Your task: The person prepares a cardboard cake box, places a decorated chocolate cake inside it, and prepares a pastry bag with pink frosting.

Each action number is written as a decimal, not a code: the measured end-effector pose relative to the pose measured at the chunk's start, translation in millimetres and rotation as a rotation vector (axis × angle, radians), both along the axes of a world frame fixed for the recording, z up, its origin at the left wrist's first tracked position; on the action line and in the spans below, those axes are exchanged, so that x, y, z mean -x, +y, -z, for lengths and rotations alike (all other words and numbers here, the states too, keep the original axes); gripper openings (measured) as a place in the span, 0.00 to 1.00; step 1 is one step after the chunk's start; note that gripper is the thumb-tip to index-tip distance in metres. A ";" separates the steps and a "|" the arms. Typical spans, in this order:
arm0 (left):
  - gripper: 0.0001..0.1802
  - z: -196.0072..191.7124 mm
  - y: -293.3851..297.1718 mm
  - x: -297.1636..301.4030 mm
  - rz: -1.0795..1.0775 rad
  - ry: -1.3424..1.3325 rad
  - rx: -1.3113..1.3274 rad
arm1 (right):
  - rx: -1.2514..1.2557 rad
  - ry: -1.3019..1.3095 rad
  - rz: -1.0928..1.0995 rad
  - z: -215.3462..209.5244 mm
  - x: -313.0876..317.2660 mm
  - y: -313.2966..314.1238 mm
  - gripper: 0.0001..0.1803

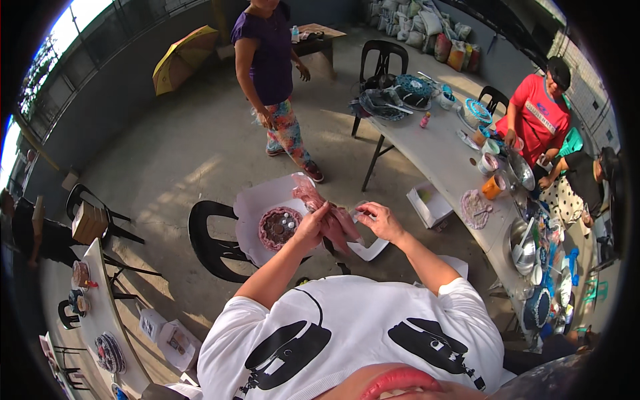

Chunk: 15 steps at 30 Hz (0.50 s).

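Observation:
My left hand (312, 225) is wrapped around a piping bag (340, 230) filled with pink icing, its loose upper end sticking out past the hand. Beside the bag, my right hand (380, 221) is pinched with the fingertips together at a small clear piece, too small to make out. Just left of my left hand is a round cake (272, 233) with a ruffled pink border, a brown top and several pale round decorations. It rests on a white board (248, 208) over a black chair (205, 230). A white tray (369, 251) shows below my right hand.
A long table (437, 157) on the right holds cakes, bowls, cups and tools. Two people work beside it; another person (267, 67) stands ahead. A white box (430, 203) sits on the floor. At the left, another table (100, 300) bears several cakes, with chairs nearby.

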<state>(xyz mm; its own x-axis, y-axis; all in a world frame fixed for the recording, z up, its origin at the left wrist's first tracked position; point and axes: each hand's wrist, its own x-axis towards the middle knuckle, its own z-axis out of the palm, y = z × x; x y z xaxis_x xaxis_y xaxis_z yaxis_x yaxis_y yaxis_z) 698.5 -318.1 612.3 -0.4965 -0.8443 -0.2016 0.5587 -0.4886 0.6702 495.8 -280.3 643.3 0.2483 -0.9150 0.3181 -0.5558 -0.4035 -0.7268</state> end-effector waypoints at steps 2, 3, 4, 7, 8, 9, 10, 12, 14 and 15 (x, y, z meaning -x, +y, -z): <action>0.15 -9.4 0.1 3.3 0.055 0.026 0.036 | 0.074 0.001 -0.022 -9.6 -17.2 8.8 0.15; 0.15 -8.7 -0.5 4.8 0.045 0.019 0.041 | 0.098 0.013 -0.020 -8.9 -21.4 13.2 0.17; 0.15 -7.1 -2.4 6.2 0.079 -0.004 0.069 | 0.123 0.026 -0.018 -9.2 -23.8 15.9 0.19; 0.15 -16.8 3.1 17.0 0.126 -0.060 0.105 | 0.192 -0.029 0.084 -12.7 -20.5 24.1 0.19; 0.14 -22.8 6.9 22.2 0.134 -0.083 0.115 | 0.191 -0.038 0.088 -14.0 -17.7 26.2 0.19; 0.14 -32.0 13.4 26.7 0.102 -0.081 0.121 | 0.241 -0.051 0.113 -15.8 -15.2 27.0 0.18; 0.14 -28.8 14.8 26.8 0.105 -0.092 0.108 | 0.280 -0.061 0.139 -17.1 -13.8 30.0 0.18; 0.13 -19.8 16.7 28.5 0.209 -0.215 0.216 | 0.305 -0.089 0.173 -21.5 -12.1 27.3 0.20; 0.11 -18.8 25.0 34.0 0.229 -0.267 0.268 | 0.310 -0.034 0.163 -32.5 -11.3 30.1 0.25; 0.11 -21.7 29.1 38.0 0.308 -0.408 0.407 | 0.299 -0.040 0.167 -28.7 -6.6 27.3 0.25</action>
